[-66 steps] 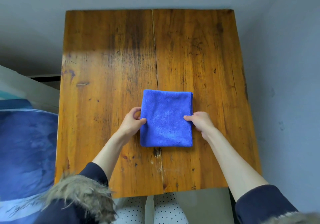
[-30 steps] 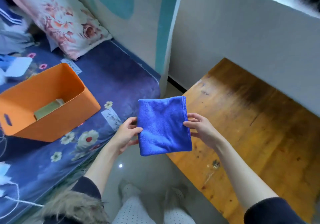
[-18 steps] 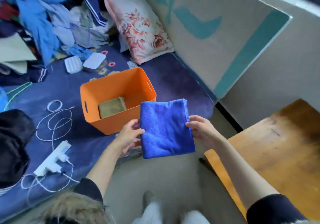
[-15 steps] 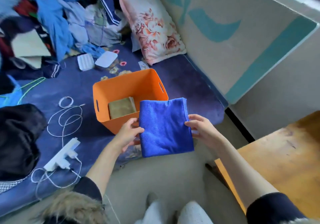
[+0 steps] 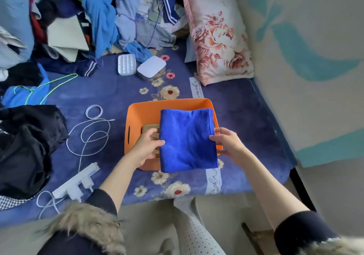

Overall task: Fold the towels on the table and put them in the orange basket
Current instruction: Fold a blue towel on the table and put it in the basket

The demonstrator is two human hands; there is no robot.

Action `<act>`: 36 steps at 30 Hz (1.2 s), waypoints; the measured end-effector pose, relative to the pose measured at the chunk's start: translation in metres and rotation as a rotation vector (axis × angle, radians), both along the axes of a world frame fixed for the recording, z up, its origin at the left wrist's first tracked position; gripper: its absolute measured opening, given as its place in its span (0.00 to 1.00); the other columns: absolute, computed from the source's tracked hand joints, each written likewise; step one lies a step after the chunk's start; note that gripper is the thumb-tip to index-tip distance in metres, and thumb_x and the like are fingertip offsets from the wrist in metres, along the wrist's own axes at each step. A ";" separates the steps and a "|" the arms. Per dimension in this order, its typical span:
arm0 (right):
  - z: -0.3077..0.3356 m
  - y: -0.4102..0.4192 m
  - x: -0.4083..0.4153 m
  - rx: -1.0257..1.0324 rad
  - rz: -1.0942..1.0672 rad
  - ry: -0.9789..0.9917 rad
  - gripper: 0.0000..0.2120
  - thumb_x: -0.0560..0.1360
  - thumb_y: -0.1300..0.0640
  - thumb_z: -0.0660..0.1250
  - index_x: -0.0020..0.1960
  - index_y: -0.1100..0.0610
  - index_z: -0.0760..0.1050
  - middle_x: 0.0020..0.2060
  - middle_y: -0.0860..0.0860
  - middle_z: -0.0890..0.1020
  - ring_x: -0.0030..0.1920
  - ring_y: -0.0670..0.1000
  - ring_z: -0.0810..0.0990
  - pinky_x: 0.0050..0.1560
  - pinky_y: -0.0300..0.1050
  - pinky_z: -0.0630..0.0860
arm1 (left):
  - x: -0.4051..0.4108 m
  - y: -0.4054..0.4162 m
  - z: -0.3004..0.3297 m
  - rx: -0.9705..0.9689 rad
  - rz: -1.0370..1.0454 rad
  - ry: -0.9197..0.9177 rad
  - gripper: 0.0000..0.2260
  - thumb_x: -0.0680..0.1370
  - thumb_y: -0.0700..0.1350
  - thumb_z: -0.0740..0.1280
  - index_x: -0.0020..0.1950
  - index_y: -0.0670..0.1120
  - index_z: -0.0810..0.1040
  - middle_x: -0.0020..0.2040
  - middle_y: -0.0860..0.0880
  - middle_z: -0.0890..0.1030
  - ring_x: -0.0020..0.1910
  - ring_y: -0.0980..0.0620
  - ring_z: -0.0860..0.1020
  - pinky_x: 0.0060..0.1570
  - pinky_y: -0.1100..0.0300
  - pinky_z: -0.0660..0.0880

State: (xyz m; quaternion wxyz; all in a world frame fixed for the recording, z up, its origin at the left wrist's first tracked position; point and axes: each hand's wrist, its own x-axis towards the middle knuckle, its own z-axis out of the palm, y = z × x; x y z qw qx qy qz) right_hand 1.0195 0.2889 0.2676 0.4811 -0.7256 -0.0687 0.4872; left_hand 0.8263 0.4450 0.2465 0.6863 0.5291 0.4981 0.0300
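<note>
Head view, looking down: a folded, bright blue microfibre towel (image 5: pixel 187 140) is held flat in the air over an open rectangular orange plastic basket (image 5: pixel 137 112), covering most of its opening. The left hand (image 5: pixel 146 146) pinches the towel's left edge, thumb on top; the right hand (image 5: pixel 229 143) pinches its right edge the same way. Inside the basket, at its left, lies a folded olive-tan cloth (image 5: pixel 149 129), partly hidden. The basket sits on a purple floral bed cover (image 5: pixel 118 95), with a white coiled cable (image 5: pixel 92 128) just left of it.
</note>
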 end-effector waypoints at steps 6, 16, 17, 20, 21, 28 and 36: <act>-0.050 0.070 0.043 -0.161 0.091 -0.025 0.10 0.72 0.65 0.67 0.52 0.54 0.74 0.48 0.54 0.77 0.46 0.54 0.76 0.49 0.52 0.76 | 0.045 0.042 -0.041 -0.045 0.080 0.133 0.18 0.77 0.36 0.63 0.64 0.51 0.67 0.48 0.51 0.75 0.45 0.52 0.77 0.44 0.54 0.74; -0.168 0.131 0.052 -0.456 0.345 -0.207 0.18 0.71 0.65 0.62 0.61 0.59 0.71 0.53 0.56 0.78 0.53 0.58 0.76 0.48 0.44 0.72 | 0.080 0.066 -0.164 -0.119 0.134 0.356 0.21 0.76 0.35 0.62 0.67 0.49 0.67 0.54 0.44 0.75 0.50 0.47 0.76 0.38 0.58 0.72; -0.179 0.134 0.052 -0.482 0.344 -0.225 0.18 0.71 0.65 0.61 0.61 0.60 0.71 0.54 0.57 0.78 0.55 0.59 0.76 0.47 0.43 0.70 | 0.083 0.066 -0.178 -0.135 0.134 0.364 0.21 0.76 0.36 0.63 0.67 0.50 0.67 0.55 0.44 0.76 0.50 0.47 0.76 0.39 0.57 0.74; -0.206 0.137 0.055 -0.564 0.330 -0.272 0.16 0.71 0.65 0.60 0.59 0.62 0.70 0.55 0.60 0.77 0.57 0.62 0.74 0.46 0.43 0.67 | 0.094 0.063 -0.212 -0.168 0.105 0.363 0.20 0.75 0.36 0.63 0.65 0.50 0.67 0.52 0.45 0.76 0.50 0.46 0.78 0.46 0.50 0.77; -0.213 0.137 0.057 -0.602 0.329 -0.282 0.17 0.72 0.64 0.60 0.60 0.63 0.69 0.57 0.60 0.76 0.58 0.63 0.74 0.48 0.45 0.67 | 0.098 0.063 -0.222 -0.176 0.085 0.357 0.20 0.75 0.36 0.63 0.65 0.50 0.67 0.50 0.45 0.77 0.50 0.45 0.78 0.48 0.48 0.77; -0.235 0.136 0.061 -0.695 0.409 -0.341 0.18 0.74 0.65 0.57 0.64 0.64 0.64 0.58 0.63 0.75 0.55 0.64 0.76 0.52 0.53 0.75 | 0.116 0.068 -0.268 -0.193 0.039 0.381 0.21 0.76 0.36 0.65 0.67 0.49 0.68 0.41 0.52 0.72 0.45 0.47 0.75 0.42 0.54 0.75; -0.248 0.139 0.059 -0.656 0.255 -0.435 0.23 0.78 0.62 0.58 0.72 0.62 0.58 0.69 0.62 0.66 0.68 0.62 0.66 0.69 0.55 0.64 | 0.120 0.071 -0.272 -0.040 -0.091 0.297 0.21 0.77 0.37 0.63 0.70 0.47 0.67 0.54 0.48 0.75 0.53 0.46 0.76 0.53 0.57 0.73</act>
